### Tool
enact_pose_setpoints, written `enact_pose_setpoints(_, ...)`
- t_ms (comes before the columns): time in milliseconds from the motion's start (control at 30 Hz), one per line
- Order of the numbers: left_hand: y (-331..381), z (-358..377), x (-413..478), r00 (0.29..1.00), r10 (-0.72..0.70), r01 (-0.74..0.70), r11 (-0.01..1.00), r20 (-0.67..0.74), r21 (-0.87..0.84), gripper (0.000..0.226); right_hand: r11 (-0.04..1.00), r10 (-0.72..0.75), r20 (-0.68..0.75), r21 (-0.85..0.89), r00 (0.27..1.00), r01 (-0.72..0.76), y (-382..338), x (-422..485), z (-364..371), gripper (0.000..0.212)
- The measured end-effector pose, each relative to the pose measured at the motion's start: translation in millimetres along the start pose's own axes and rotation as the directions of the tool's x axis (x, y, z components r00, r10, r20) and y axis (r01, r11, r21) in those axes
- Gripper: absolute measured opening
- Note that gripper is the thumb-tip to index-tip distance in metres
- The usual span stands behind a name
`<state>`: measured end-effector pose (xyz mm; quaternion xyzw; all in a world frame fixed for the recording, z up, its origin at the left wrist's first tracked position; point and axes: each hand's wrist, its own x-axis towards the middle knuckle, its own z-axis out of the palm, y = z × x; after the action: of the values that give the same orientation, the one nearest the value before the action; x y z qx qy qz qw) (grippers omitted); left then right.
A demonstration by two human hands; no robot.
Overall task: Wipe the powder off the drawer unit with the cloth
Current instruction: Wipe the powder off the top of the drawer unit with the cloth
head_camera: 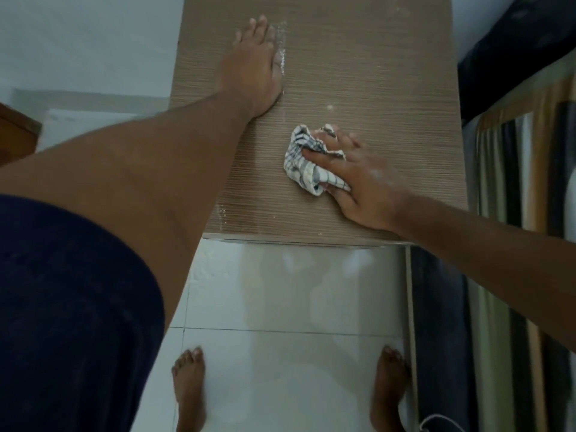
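The drawer unit's wood-grain top [374, 73] fills the upper middle of the head view. A thin line of white powder [283, 48] runs along the outer edge of my left hand [255, 67], which stands on its side on the top, fingers straight and together. More powder specks [223, 213] lie near the front left edge. My right hand [358, 182] presses a crumpled white cloth with dark checks [300, 163] onto the top at centre, fingers curled over it. White dust shows on the back of that hand.
A bed with a striped cover [514, 182] stands right against the unit's right side. White floor tiles [280, 291] lie in front, with my bare feet [190, 378] on them. A brown furniture corner [15, 126] shows at far left.
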<state>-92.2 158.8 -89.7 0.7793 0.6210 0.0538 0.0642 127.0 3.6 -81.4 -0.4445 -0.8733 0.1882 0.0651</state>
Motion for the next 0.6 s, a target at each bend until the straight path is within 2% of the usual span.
enact_pose_setpoints(167,0,1,-1,1.0,-0.005,0.005,1.0,-0.013,-0.005,0.059,0.996,-0.047,0.007,0.07,0.999,0.047,-24,-24,8,0.061)
enact_pose_setpoints(333,0,-1,-2,1.0,-0.004,0.004,1.0,-0.003,-0.026,0.057,0.993,-0.119,-0.02,0.02,0.993,0.12,-38,-46,18,0.071)
enact_pose_setpoints(467,-1,-2,-2,1.0,-0.001,0.001,0.999,0.001,-0.037,0.056,0.987,-0.161,-0.082,-0.006,0.984,0.161,-46,-57,27,0.066)
enact_pose_setpoints(600,1,-6,3,1.0,0.006,-0.006,0.999,-0.002,-0.051,0.056,0.979,-0.196,-0.117,0.038,0.974,0.202,-46,-67,32,0.053)
